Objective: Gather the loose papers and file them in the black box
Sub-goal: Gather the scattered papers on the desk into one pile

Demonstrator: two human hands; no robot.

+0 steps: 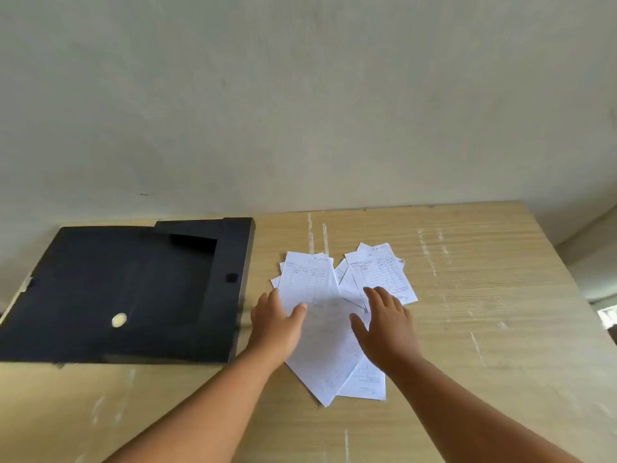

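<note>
Several loose white papers (329, 342), printed with tables, lie fanned and overlapping on the wooden table. My left hand (275, 324) rests flat on the pile's left edge, fingers apart, thumb on a sheet. My right hand (387, 324) lies flat on the pile's right side, fingers spread over the sheets. Neither hand grips a sheet. The black box (133, 295) lies open and flat to the left of the papers, with a round metal button (119, 320) on its flap and its spine next to my left hand.
The wooden table (467, 312) has worn pale scratches and stands against a plain grey-white wall (300, 95). Its right edge runs diagonally at the far right. Bare tabletop lies to the right of the papers and in front of the box.
</note>
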